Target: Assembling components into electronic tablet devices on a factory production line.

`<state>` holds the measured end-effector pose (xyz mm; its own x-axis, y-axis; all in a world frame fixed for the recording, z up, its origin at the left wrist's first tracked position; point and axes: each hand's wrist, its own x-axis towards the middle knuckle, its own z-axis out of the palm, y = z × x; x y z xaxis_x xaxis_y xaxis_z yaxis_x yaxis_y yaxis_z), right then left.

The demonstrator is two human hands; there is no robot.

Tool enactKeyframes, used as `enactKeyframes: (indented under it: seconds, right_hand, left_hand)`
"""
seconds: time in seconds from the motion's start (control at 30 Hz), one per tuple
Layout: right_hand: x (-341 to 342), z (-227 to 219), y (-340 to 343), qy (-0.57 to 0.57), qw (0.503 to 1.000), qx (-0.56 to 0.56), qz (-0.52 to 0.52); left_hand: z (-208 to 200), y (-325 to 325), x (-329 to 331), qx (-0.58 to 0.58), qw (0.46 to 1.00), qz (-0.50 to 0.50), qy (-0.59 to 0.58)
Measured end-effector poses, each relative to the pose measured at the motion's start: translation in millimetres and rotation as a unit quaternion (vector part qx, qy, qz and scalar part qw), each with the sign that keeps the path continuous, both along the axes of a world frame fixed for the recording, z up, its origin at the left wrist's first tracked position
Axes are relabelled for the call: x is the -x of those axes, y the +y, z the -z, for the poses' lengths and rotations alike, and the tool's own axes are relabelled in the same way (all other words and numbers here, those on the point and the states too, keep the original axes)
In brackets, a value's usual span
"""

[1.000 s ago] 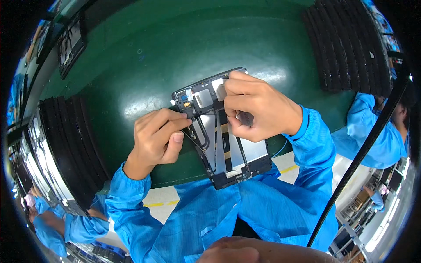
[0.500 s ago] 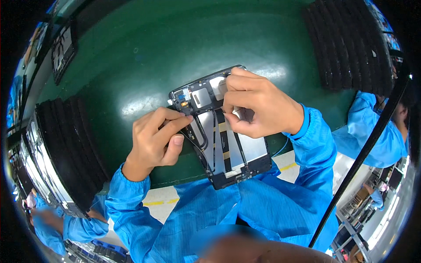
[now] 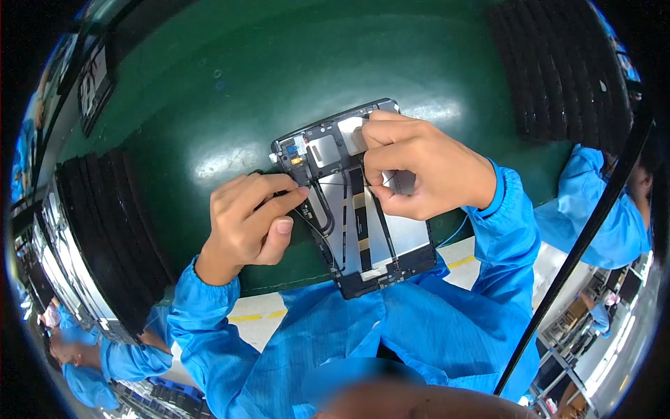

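Note:
An opened tablet (image 3: 401,241) lies on the green tabletop, slightly tilted, its silver plates, black ribbon strips and tan tape strips bare. My left hand (image 3: 248,220) is at its left edge, index and middle fingertips pressed together beside the small circuit board (image 3: 293,155); what they pinch is too small to make out. The left thumb stands apart. Above the tablet's right half, my right hand (image 3: 429,167) has thumb and index finger pinched on a thin black cable (image 3: 347,183), which stretches toward the left fingertips. The right hand hides part of the tablet's upper right.
Stacks of black trays or padded sheets stand left (image 3: 115,223) and right (image 3: 558,77). Another opened device (image 3: 96,87) leans at the far left. A black bar (image 3: 572,258) crosses at the right. People in blue sleeves (image 3: 593,216) sit on both sides.
My right hand has shifted slightly right, and its thumb and index finger have closed together. The thin cable now stretches between the hands. The left hand has hardly moved.

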<state>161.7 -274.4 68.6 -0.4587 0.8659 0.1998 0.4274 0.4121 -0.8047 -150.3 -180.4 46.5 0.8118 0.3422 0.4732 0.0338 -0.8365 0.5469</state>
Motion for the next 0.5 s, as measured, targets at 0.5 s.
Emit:
enactKeyframes:
  seconds: [0.5]
  right_hand:
    - [2.5,-1.0,-3.1,-0.01,1.0,-0.005,-0.005]
  left_hand:
    - [-28.4,-40.5,-13.1,-0.059,0.985,-0.105,0.12]
